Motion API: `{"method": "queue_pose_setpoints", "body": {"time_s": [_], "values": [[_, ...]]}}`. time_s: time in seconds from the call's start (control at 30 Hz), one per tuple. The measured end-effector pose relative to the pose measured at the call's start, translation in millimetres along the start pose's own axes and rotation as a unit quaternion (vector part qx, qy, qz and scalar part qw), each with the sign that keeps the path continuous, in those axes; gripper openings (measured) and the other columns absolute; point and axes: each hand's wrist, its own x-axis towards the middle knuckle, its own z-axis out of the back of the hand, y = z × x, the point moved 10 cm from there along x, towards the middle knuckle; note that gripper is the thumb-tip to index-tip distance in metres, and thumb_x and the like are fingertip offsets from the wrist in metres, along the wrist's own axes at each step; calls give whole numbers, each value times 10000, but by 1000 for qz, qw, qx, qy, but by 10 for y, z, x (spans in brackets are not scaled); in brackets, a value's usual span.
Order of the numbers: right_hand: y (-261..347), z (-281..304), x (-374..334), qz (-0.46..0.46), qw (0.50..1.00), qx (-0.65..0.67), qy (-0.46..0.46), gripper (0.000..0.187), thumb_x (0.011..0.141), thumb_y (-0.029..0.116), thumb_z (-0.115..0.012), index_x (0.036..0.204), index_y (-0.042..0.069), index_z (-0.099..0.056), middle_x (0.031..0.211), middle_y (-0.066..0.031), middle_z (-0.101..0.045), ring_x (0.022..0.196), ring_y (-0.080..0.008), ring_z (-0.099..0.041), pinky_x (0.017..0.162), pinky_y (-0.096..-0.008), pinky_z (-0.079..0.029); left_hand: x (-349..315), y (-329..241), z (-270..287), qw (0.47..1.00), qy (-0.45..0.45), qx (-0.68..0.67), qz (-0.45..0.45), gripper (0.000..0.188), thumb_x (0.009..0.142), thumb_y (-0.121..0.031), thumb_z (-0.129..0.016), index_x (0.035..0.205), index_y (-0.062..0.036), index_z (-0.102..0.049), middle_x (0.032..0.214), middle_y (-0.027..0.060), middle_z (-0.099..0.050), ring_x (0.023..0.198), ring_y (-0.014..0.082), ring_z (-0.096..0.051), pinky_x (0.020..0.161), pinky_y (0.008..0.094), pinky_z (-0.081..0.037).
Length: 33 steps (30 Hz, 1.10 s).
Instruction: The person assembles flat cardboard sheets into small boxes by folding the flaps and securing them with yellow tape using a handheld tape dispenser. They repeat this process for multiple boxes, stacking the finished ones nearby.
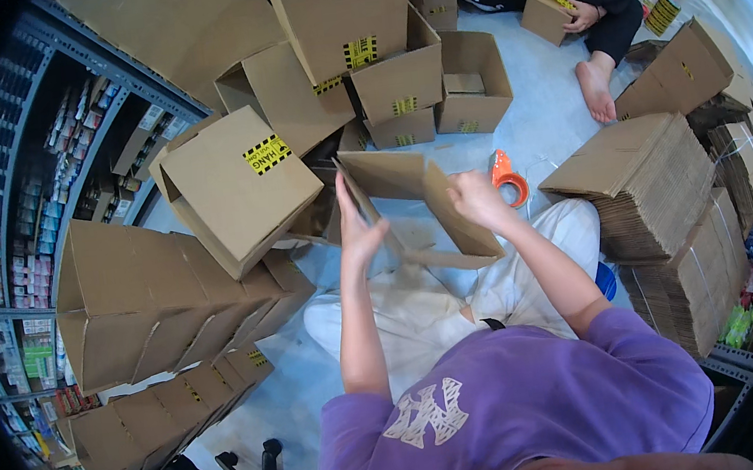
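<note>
Brown open cardboard box [461, 225] between both bare hands, just beyond the seated person's lap.
Left hand [358, 232] flat, fingers straight, thumb apart, against the left panel; right hand [477, 200] curled at the right panel's edge, can't tell if clamped. Orange handheld tape dispenser [501, 170] on pale floor [530, 78], just right of right hand. Tall stack of flattened brown cardboard [640, 186] right; far right, co-worker's hand [586, 16] on small brown box [545, 17].
</note>
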Motion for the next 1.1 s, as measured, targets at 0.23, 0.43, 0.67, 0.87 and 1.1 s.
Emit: {"method": "queue_pose_setpoints", "body": {"time_s": [0.23, 0.43, 0.67, 0.87, 1.1], "values": [[47, -125, 242, 82, 995, -52, 5, 172, 835, 100, -545, 815, -40, -642, 743, -273, -628, 734, -435, -630, 736, -513, -510, -79, -242, 31, 985, -111, 124, 33, 987, 600, -12, -708, 1453, -161, -234, 1225, 179, -497, 1168, 359, -499, 898, 468, -462], [101, -98, 151, 129, 991, -5, 16, 206, 880, 166, -554, 878, -30, -618, 723, -263, -620, 709, -445, -615, 699, -519, -504, 519, -323, 121, 907, -188, 376, -41, 293, 595, -83, -827, 848, -37, -686, 1044, 135, -502, 913, 335, -565, 813, 408, -489], [490, -263, -810, 162, 967, -195, -18, 383, 830, 137, -550, 1157, -64, -556, 1247, -211, -517, 1253, -390, -411, 1026, -456, -381, 708, -421, 73, 939, -168, 297, -42, 736, 563, -108, -867, 1202, -135, -503, 1000, 127, -500, 969, 329, -540, 829, 428, -467], [934, -361, -1048, 123, 924, -347, -107, 299, 813, 129, -518, 1052, -43, -572, 1182, -198, -552, 1199, -355, -456, 1109, -488, -275, 722, -620, 21, 886, -154, 430, -83, 425, 537, -186, -870, 931, -130, -723, 1035, 128, -531, 1055, 323, -485, 841, 418, -451], [703, -359, -1009, 253, 957, -106, -95, 172, 672, 126, -567, 836, 75, -555, 827, -62, -594, 730, -216, -577, 754, -363, -452, 735, -916, -253, 854, -61, 469, -217, 158, 699, -230, -756, 699, -81, -703, 701, 97, -632, 637, 309, -634, 630, 404, -510]]}}
